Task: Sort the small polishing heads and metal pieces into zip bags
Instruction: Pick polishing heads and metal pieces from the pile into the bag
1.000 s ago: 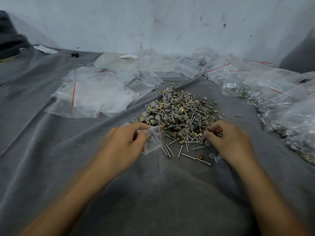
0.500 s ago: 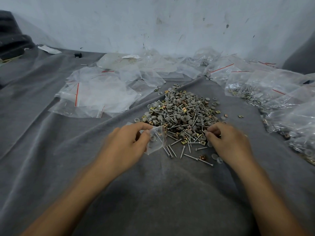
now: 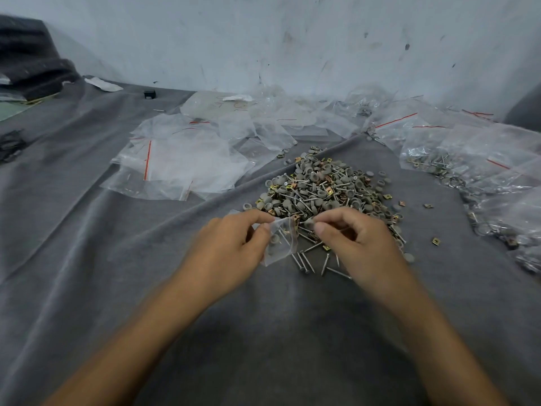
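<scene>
The wide grey cloth point(image 3: 87, 259) I work on looks soft, matt and creased. The small clear plastic zip bag point(image 3: 282, 247) I hold is thin, glossy, crinkled. The heap of small grey polishing heads point(image 3: 319, 189) looks dull, on thin shiny metal shanks point(image 3: 306, 263); the little square brass-coloured metal pieces point(image 3: 435, 241) glint. The flat clear plastic bags with red strips point(image 3: 181, 168) shine. The pale wall point(image 3: 292, 39) is matt, scuffed.
</scene>
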`<state>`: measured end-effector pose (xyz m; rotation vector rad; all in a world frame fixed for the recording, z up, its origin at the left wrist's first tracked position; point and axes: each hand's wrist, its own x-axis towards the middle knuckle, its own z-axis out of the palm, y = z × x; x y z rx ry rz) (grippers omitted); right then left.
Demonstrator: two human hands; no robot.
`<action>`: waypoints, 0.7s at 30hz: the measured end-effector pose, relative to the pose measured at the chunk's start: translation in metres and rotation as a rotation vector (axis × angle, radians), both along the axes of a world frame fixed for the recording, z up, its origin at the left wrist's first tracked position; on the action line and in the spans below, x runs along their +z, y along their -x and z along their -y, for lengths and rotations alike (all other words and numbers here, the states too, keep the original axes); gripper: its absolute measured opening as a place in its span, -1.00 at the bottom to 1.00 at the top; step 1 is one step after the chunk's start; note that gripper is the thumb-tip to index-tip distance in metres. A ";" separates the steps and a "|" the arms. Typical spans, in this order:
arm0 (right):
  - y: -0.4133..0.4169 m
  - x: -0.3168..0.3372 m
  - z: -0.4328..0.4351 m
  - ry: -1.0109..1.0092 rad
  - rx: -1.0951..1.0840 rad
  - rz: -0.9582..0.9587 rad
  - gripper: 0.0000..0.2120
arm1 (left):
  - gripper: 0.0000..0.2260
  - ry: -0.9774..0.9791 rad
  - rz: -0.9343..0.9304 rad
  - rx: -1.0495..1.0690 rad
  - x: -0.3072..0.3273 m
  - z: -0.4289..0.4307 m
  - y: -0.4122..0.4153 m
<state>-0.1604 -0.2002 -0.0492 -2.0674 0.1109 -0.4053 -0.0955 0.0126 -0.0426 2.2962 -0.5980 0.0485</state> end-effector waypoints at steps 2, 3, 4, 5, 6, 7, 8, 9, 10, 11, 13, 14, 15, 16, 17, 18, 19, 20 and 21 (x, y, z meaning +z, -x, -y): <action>-0.001 0.001 -0.015 -0.037 0.072 0.015 -0.91 | -0.80 -0.003 0.007 -0.002 0.000 0.001 0.000; -0.001 0.001 -0.020 -0.044 0.095 0.019 -0.92 | -0.81 -0.006 0.010 -0.003 0.000 0.001 0.000; -0.001 0.000 -0.024 -0.039 0.109 0.019 -0.92 | -0.82 -0.007 0.013 -0.005 0.000 0.001 -0.001; -0.001 -0.001 -0.027 -0.021 0.112 0.018 -0.92 | -0.82 -0.008 0.014 -0.008 0.000 0.001 -0.001; -0.001 -0.002 -0.029 0.008 0.108 0.016 -0.92 | -0.82 -0.009 0.013 -0.011 0.000 0.001 -0.001; -0.001 -0.002 -0.030 0.040 0.100 0.012 -0.93 | -0.82 -0.009 0.010 -0.013 0.000 0.002 -0.001; 0.000 -0.003 -0.031 0.067 0.092 0.010 -0.93 | -0.82 -0.008 0.006 -0.015 0.000 0.002 -0.001; 0.000 -0.003 -0.032 0.088 0.085 0.010 -0.93 | -0.82 -0.005 0.003 -0.018 0.000 0.003 -0.001; 0.000 -0.003 -0.032 0.109 0.081 0.012 -0.94 | -0.81 -0.003 0.001 -0.021 -0.001 0.003 -0.001; 0.000 -0.003 -0.032 0.135 0.077 0.012 -0.94 | -0.81 -0.002 0.001 -0.024 -0.001 0.003 0.000; 0.000 -0.003 -0.034 0.179 0.074 0.011 -0.95 | -0.80 -0.005 0.000 -0.028 -0.001 0.003 0.000; 0.000 -0.004 -0.034 0.179 0.075 0.010 -0.95 | -0.80 -0.006 -0.001 -0.029 -0.001 0.003 0.000; 0.000 -0.004 -0.035 0.164 0.076 0.009 -0.94 | -0.80 -0.009 0.001 -0.028 -0.002 0.003 0.000; 0.000 -0.004 -0.036 0.141 0.074 0.008 -0.93 | -0.79 -0.011 0.002 -0.027 -0.002 0.004 0.000; -0.001 -0.003 -0.037 0.114 0.070 0.010 -0.93 | -0.79 -0.013 0.003 -0.028 -0.001 0.004 0.000; -0.001 -0.003 -0.037 0.088 0.064 0.018 -0.92 | -0.79 -0.015 0.003 -0.029 -0.001 0.004 0.000; -0.001 -0.003 -0.037 0.064 0.057 0.030 -0.91 | -0.79 -0.018 0.002 -0.030 -0.001 0.004 -0.001; -0.001 -0.003 -0.037 0.042 0.052 0.041 -0.89 | -0.79 -0.021 0.002 -0.031 -0.001 0.004 -0.001; -0.001 -0.003 -0.037 0.020 0.053 0.049 -0.88 | -0.80 -0.022 0.001 -0.030 -0.001 0.004 -0.001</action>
